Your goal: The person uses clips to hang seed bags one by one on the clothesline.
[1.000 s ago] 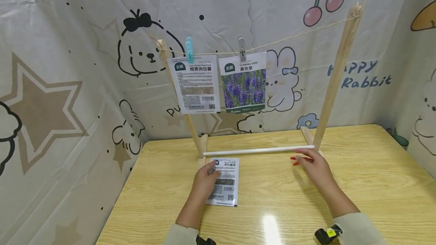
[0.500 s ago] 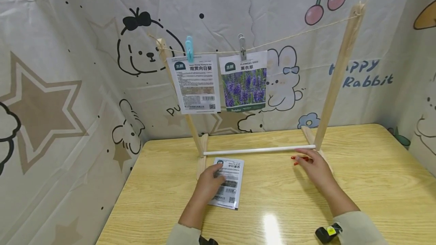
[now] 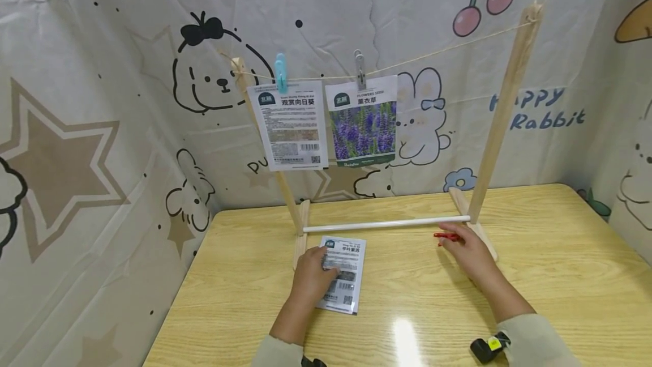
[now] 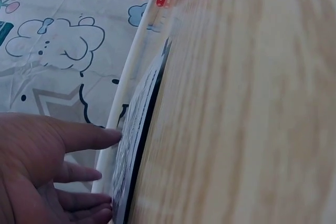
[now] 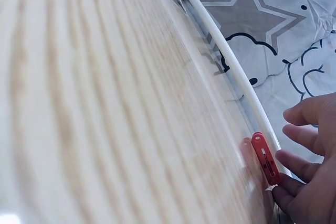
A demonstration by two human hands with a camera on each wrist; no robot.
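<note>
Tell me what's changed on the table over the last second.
The left hand and the seed packet under it have shifted slightly right, the packet turning a little clockwise. No clear new grip or release shows. The right hand stays at the red clip; the hung packets and wooden frame are as before.

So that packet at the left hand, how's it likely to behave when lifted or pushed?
The packet looks thin edge-on in the left wrist view, so it's probably light. It may slide easily, as the table looks glossy. If it's like the purple-flower pouch, which hangs nearly flat from one grey clip, it should flop little.
</note>
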